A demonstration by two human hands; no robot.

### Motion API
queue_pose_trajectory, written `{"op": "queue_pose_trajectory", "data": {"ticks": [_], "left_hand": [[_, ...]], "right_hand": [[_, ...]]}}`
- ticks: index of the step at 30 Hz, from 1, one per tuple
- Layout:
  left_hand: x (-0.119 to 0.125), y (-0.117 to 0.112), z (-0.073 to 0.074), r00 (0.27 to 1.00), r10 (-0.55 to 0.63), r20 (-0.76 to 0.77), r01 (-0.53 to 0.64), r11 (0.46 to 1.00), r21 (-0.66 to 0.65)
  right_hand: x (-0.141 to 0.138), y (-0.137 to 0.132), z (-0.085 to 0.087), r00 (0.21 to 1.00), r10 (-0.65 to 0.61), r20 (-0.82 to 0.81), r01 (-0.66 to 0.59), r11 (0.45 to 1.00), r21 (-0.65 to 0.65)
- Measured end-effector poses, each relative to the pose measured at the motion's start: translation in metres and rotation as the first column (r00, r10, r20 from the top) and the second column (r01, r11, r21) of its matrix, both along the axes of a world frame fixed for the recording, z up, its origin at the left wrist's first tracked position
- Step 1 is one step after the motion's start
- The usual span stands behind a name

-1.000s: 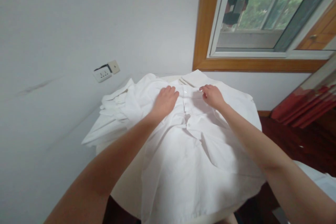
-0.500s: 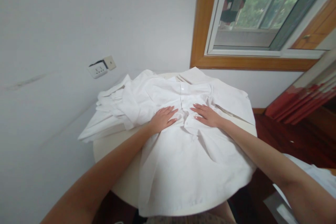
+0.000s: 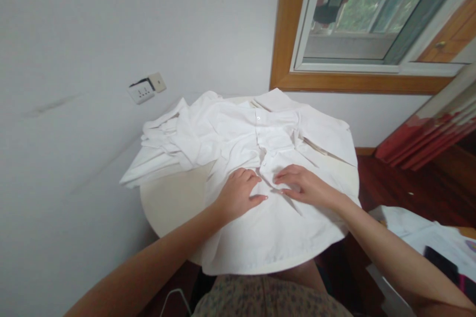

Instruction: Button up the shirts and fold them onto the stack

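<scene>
A white buttoned shirt [image 3: 267, 148] lies spread front-up over a small round white table [image 3: 174, 203], its hem hanging off the near edge. My left hand [image 3: 238, 193] lies on the shirt just left of the button placket, fingers loosely together and flat. My right hand [image 3: 301, 185] rests on the cloth just right of the placket, fingers stretched out. Both hands press on the shirt's middle, with nothing gripped.
More white cloth [image 3: 159, 153] is bunched at the table's left, near the wall. A wall socket [image 3: 143, 90] sits on the white wall. A wood-framed window [image 3: 357, 25] is behind; red fabric [image 3: 427, 143] leans at right. Papers [image 3: 420, 237] lie low at right.
Both hands slid down the shirt front, from the collar toward me, and now rest on its middle. The view tilted slightly lower.
</scene>
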State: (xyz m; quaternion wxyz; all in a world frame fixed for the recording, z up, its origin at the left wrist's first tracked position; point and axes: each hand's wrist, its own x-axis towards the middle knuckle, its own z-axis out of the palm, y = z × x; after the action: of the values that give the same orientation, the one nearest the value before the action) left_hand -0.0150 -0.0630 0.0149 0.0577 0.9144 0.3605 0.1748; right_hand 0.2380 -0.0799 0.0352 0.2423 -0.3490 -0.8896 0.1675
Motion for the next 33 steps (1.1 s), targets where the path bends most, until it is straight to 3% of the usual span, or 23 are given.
{"op": "queue_pose_trajectory", "data": {"ticks": [3, 9, 15, 18, 21, 24, 27, 30, 33], "left_hand": [[0.004, -0.009, -0.003, 0.995, 0.080, -0.067, -0.078, 0.996, 0.042], [0.005, -0.021, -0.003, 0.979, 0.075, -0.190, -0.057, 0.993, 0.099], [0.015, -0.032, -0.010, 0.932, 0.145, -0.334, -0.072, 0.973, 0.220], [0.019, -0.037, -0.003, 0.909, 0.188, -0.372, -0.110, 0.969, 0.221], [0.015, -0.039, 0.012, 0.914, 0.208, -0.349, -0.135, 0.966, 0.222], [0.002, -0.042, 0.029, 0.968, 0.138, -0.211, -0.094, 0.974, 0.208], [-0.015, -0.051, 0.039, 1.000, -0.021, -0.002, 0.021, 0.987, 0.159], [-0.030, -0.070, 0.036, 0.984, -0.155, 0.089, 0.144, 0.982, 0.118], [-0.038, -0.091, 0.018, 0.976, -0.217, 0.003, 0.216, 0.974, 0.067]], "right_hand": [[0.001, -0.008, -0.009, 0.996, -0.054, 0.066, 0.053, 0.998, 0.015], [0.009, -0.040, -0.007, 0.992, -0.097, 0.085, 0.093, 0.995, 0.048], [0.007, -0.050, -0.025, 0.943, -0.305, 0.130, 0.294, 0.951, 0.096], [0.006, -0.044, -0.028, 0.912, -0.409, 0.031, 0.404, 0.910, 0.096], [0.007, -0.038, -0.018, 0.890, -0.434, -0.143, 0.449, 0.888, 0.097], [0.010, -0.033, -0.005, 0.850, -0.460, -0.257, 0.484, 0.874, 0.038], [0.011, -0.028, 0.005, 0.806, -0.488, -0.336, 0.484, 0.869, -0.101], [0.013, -0.027, 0.006, 0.789, -0.465, -0.403, 0.407, 0.885, -0.225], [0.017, -0.038, 0.002, 0.842, -0.429, -0.327, 0.359, 0.898, -0.255]]}}
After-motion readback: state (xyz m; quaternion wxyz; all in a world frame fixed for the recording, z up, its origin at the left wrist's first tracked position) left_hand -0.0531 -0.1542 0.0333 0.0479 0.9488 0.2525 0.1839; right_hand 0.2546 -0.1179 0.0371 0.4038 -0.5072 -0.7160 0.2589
